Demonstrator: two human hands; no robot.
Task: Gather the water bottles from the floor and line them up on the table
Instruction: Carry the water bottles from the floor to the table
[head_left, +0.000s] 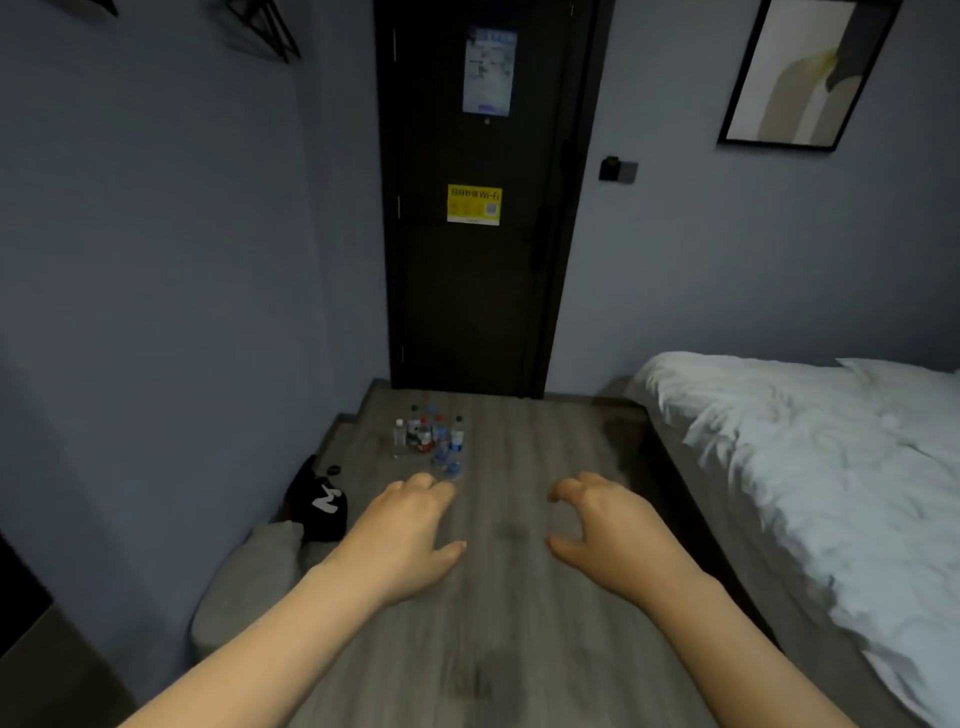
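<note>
Several small clear water bottles stand clustered on the wooden floor a short way in front of a dark door. Some have blue labels, some red. My left hand reaches forward over the floor, fingers loosely curled, holding nothing, just short of the nearest bottle. My right hand is stretched out beside it, to the right of the bottles, fingers bent and empty. No table is in view.
A bed with white bedding fills the right side, its dark frame edging the floor. A black bag and a grey cushion lie against the left wall. The dark door is closed.
</note>
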